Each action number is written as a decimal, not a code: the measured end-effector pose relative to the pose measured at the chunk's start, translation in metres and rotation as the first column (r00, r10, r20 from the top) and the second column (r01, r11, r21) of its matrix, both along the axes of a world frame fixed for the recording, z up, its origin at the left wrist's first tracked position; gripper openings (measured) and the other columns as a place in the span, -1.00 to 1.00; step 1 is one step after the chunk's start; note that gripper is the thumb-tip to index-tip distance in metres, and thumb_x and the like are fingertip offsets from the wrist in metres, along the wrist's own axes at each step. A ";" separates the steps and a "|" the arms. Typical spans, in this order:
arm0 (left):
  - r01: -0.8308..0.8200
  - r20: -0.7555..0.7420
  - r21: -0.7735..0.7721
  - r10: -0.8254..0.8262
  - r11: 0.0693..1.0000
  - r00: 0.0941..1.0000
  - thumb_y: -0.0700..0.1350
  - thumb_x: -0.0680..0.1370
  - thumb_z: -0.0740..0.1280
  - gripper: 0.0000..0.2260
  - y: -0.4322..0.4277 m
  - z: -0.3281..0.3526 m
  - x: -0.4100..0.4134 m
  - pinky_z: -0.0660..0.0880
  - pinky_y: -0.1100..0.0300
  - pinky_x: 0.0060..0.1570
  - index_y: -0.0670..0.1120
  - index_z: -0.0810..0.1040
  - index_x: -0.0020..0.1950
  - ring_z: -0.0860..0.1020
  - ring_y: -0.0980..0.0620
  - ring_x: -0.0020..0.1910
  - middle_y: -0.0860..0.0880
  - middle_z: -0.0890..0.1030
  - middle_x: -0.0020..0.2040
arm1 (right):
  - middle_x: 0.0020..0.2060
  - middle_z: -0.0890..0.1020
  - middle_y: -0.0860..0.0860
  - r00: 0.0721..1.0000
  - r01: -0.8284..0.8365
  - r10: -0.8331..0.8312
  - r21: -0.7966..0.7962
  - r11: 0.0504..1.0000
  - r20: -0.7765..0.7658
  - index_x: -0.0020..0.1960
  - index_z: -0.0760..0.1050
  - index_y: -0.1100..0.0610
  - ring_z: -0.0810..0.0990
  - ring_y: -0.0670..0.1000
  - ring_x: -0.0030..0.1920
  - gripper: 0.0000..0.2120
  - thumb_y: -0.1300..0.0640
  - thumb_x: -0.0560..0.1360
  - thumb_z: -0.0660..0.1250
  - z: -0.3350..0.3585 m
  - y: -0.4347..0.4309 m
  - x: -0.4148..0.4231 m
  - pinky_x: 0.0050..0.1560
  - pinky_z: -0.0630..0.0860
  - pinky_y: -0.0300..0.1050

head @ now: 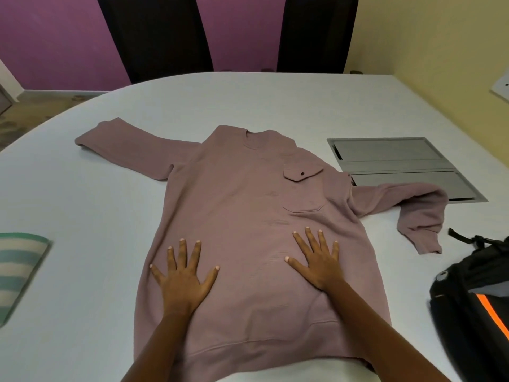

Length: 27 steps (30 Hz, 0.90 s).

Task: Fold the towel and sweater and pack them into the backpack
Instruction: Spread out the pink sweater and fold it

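purple and yellow walls and two dark chair backs [154, 37] stand behind a pale, rounded surface [248, 100] that carries everything for the job.

largest on it is the mauve sweater [248, 205], laid face up in the middle with its collar away from the person and its hem at the near edge. it is spread out, not folded. one sleeve reaches out to the far left. the other runs right, crosses a corner of the grey metal cable hatch [399, 158] set into the surface, and bends back toward the person.

the black backpack [473, 299] with an orange stripe lies at the right edge, well apart from the sweater's body and near the bent sleeve's cuff. whether it is unzipped cannot be told from here.

at the left edge, partly out of view, lies the green-and-cream striped towel [19, 266]. it looks like a flat, neat rectangle, so it is probably folded already, though not packed.

the left hand [184, 279] and right hand [319, 263] lie flat on the sweater's lower front, fingers straight and spread, pressing the cloth and gripping nothing.

judged from this, the sweater is only being smoothed. its folding and the packing of both items remain.
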State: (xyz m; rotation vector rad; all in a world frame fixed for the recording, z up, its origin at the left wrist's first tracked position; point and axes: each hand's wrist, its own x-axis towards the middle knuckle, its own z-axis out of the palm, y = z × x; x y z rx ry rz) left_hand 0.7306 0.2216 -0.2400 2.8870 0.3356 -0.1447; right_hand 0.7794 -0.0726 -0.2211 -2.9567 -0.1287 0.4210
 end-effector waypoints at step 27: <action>0.447 -0.127 0.036 -0.439 0.894 0.889 0.33 0.52 -0.31 -0.27 -0.061 0.018 -0.088 0.55 -0.19 -0.13 0.09 0.56 0.22 0.63 -0.07 0.08 0.03 0.60 0.21 | 0.20 0.59 0.05 0.994 0.104 -0.100 -0.106 0.989 0.041 0.22 0.54 -0.05 0.59 0.19 0.16 -0.39 -0.29 0.48 -0.12 0.007 0.034 -0.138 -0.06 0.45 0.43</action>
